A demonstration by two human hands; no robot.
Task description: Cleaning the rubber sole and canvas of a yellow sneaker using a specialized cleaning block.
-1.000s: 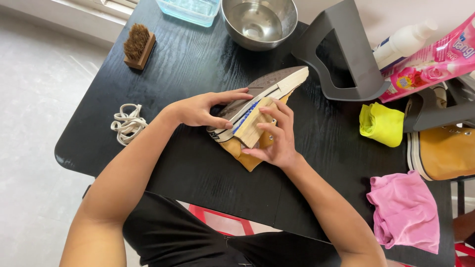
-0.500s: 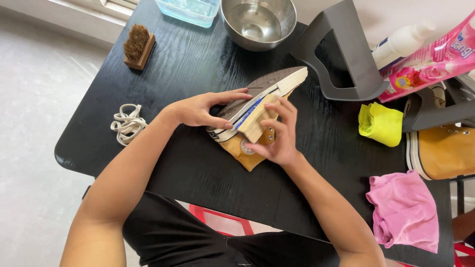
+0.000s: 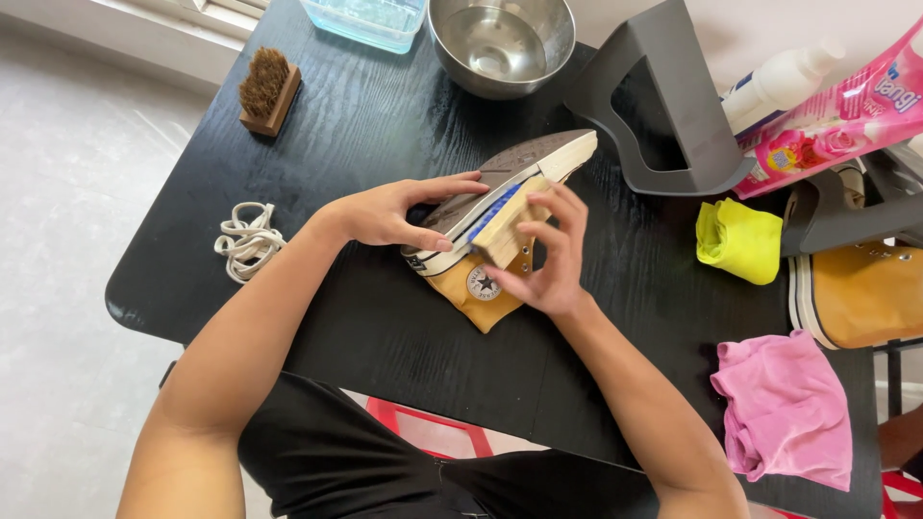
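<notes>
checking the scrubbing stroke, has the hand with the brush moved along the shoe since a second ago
Yes, slightly. The right hand with the blue-bristled brush has slid along the shoe sole toward the toe end, nearer the steel bowl.

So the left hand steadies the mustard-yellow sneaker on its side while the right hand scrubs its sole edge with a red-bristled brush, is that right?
Not quite: the bristles are blue, not red. The head view shows the left hand steadying the mustard-yellow sneaker on its side, while the right hand presses a wooden brush with blue bristles against its sole edge.
</notes>
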